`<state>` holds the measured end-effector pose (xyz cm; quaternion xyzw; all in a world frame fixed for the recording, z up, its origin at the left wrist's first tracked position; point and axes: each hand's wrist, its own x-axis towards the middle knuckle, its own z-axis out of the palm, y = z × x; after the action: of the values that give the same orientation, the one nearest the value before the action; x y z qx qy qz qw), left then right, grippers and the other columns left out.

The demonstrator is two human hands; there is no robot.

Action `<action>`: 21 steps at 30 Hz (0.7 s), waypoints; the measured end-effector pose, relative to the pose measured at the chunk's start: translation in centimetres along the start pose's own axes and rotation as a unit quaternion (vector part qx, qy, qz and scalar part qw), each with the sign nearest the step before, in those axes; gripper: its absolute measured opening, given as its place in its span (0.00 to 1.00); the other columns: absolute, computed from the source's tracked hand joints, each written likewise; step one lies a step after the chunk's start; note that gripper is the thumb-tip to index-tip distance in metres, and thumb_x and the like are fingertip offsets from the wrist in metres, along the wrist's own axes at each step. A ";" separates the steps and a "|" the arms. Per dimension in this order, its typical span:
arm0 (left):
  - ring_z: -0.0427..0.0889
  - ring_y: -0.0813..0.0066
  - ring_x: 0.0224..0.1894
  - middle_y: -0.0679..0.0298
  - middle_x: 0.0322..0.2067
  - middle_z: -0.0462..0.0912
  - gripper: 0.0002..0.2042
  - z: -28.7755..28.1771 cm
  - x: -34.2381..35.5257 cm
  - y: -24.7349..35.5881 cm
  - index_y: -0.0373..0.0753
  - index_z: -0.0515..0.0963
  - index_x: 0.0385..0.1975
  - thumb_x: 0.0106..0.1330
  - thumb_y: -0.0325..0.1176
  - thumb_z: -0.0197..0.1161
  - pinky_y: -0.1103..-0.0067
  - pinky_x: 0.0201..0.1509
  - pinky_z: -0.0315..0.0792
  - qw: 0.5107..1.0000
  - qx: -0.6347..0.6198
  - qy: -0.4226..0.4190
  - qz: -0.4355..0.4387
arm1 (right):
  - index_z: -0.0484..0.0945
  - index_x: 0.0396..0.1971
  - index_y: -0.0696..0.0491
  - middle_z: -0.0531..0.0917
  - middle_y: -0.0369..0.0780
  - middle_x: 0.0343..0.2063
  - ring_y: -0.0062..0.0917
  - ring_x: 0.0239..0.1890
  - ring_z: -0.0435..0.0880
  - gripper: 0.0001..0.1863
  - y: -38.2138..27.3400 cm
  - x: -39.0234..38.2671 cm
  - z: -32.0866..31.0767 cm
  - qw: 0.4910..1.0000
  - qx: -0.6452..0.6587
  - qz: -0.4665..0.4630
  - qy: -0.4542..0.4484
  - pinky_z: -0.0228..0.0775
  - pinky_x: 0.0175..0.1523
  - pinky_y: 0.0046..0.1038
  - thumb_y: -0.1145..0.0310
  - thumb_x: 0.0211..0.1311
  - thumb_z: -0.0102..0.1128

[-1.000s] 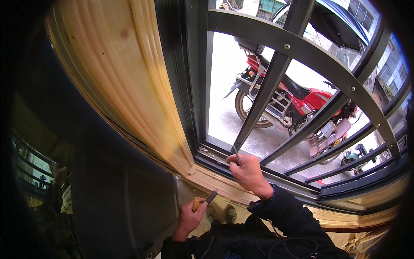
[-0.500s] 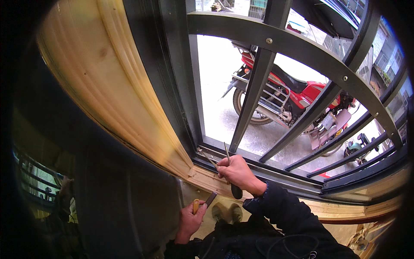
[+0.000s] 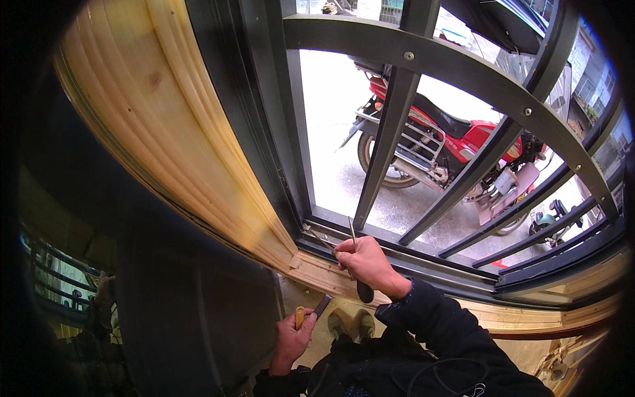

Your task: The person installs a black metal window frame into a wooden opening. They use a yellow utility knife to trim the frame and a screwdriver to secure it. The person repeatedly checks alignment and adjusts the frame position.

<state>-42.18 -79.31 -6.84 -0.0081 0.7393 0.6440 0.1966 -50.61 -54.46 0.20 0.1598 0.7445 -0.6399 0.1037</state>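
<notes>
My right hand (image 3: 364, 263) is closed on a thin metal tool (image 3: 352, 226), held nearly upright at the lower left corner of the dark window frame (image 3: 278, 142), with a black handle showing below the fist. Near its fingertips, something thin lies along the window track (image 3: 417, 259); I cannot make out what. My left hand (image 3: 292, 339) is lower, closed around a short yellow piece (image 3: 299, 317) and a dark flat bar (image 3: 322, 306), beside the pale wooden sill (image 3: 314, 275).
Black curved window bars (image 3: 473, 75) stand in front of me, with a red motorcycle (image 3: 477, 137) and a small scooter (image 3: 545, 222) outside. A dark glossy panel (image 3: 178, 311) is at lower left. My shoes show below, and wood scraps (image 3: 560, 364) lie at lower right.
My view has shifted slightly. My right hand has moved a little toward the frame's corner, and its tool's black handle now shows below the fist. My left hand keeps its hold.
</notes>
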 end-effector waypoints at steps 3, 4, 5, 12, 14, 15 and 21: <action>0.74 0.88 0.20 0.74 0.21 0.76 0.10 0.0 0.1 -0.2 0.35 0.83 0.42 0.72 0.36 0.66 0.83 0.24 0.68 1.000 -0.002 0.001 0.002 | 0.86 0.37 0.64 0.85 0.38 0.22 0.17 0.21 0.80 0.11 -0.5 0.0 -0.3 0.996 -0.080 -0.043 -0.003 0.72 0.26 0.23 0.74 0.63 0.56; 0.74 0.88 0.20 0.74 0.21 0.76 0.10 0.0 0.1 -0.2 0.34 0.83 0.42 0.72 0.36 0.66 0.83 0.24 0.68 1.000 0.000 0.000 0.003 | 0.86 0.36 0.64 0.85 0.37 0.22 0.17 0.21 0.80 0.11 -0.6 0.1 -0.4 0.997 -0.071 -0.037 -0.006 0.72 0.26 0.23 0.74 0.63 0.57; 0.74 0.88 0.20 0.74 0.21 0.76 0.10 0.0 0.1 -0.2 0.34 0.83 0.42 0.72 0.36 0.66 0.83 0.24 0.68 1.000 0.000 -0.001 -0.011 | 0.86 0.36 0.64 0.84 0.37 0.22 0.17 0.21 0.80 0.11 -0.8 0.2 -0.4 0.998 -0.054 -0.022 -0.013 0.72 0.26 0.24 0.74 0.63 0.57; 0.74 0.87 0.21 0.73 0.21 0.76 0.11 -0.1 0.2 -0.3 0.33 0.83 0.42 0.72 0.36 0.67 0.83 0.24 0.68 1.000 -0.020 0.004 -0.010 | 0.85 0.37 0.64 0.82 0.37 0.21 0.18 0.18 0.77 0.11 -0.2 0.2 0.4 0.998 0.062 0.008 -0.011 0.71 0.24 0.22 0.74 0.64 0.56; 0.74 0.87 0.21 0.73 0.21 0.76 0.11 -0.1 0.3 -0.3 0.33 0.83 0.41 0.72 0.36 0.67 0.83 0.24 0.69 1.000 -0.014 0.001 -0.010 | 0.85 0.38 0.64 0.82 0.37 0.21 0.17 0.18 0.76 0.11 0.1 0.2 0.2 0.995 0.103 0.007 -0.013 0.70 0.23 0.22 0.75 0.64 0.56; 0.75 0.87 0.21 0.73 0.21 0.76 0.11 -0.2 0.3 -0.4 0.33 0.83 0.41 0.72 0.36 0.67 0.83 0.24 0.69 1.000 -0.007 0.004 -0.001 | 0.85 0.38 0.65 0.82 0.37 0.21 0.17 0.18 0.76 0.11 0.2 0.2 0.1 0.993 0.120 0.014 -0.012 0.69 0.23 0.22 0.75 0.64 0.56; 0.75 0.87 0.21 0.73 0.20 0.76 0.11 -0.2 0.2 -0.4 0.34 0.83 0.41 0.72 0.36 0.67 0.83 0.25 0.70 1.000 -0.004 0.008 0.002 | 0.85 0.38 0.64 0.82 0.36 0.21 0.17 0.18 0.76 0.11 0.4 0.4 -0.2 0.990 0.142 0.025 -0.011 0.69 0.22 0.22 0.75 0.64 0.56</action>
<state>-42.28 -79.50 -7.27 -0.0127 0.7386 0.6469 0.1891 -50.84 -54.20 -0.32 0.1840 0.6408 -0.7380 0.1043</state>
